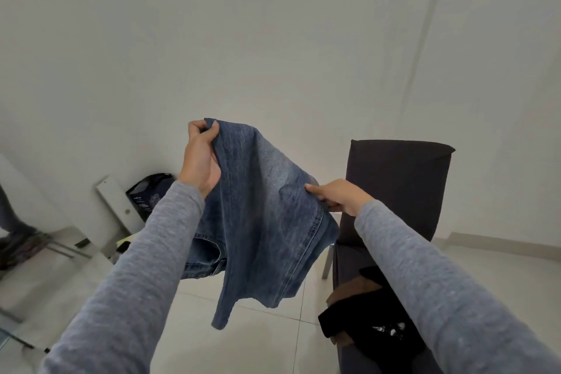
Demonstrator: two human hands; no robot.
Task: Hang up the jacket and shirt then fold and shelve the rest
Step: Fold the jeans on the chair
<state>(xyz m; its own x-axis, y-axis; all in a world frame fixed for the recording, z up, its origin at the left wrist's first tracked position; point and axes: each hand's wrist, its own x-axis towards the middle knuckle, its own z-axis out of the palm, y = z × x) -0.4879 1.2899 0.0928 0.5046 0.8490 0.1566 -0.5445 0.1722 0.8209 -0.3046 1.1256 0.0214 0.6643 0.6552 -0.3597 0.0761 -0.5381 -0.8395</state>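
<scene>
A pair of blue jeans [264,222] hangs in the air in front of me, folded over and draped between both hands. My left hand [200,158] grips the upper left edge of the denim, raised at chest height. My right hand [337,196] pinches the right edge lower down, thumb on top of the fabric. The jeans' waistband and pocket show at the lower left, under my left forearm. A black and a brown garment [364,313] lie crumpled on the seat of a dark chair [400,185] at the right, partly hidden by my right sleeve.
A white wall fills the upper view. A dark printed bag [148,194] and a white board [118,209] lean in the left corner. A mirror panel at the far left reflects a person's legs [12,222]. Pale tiled floor [267,343] lies below.
</scene>
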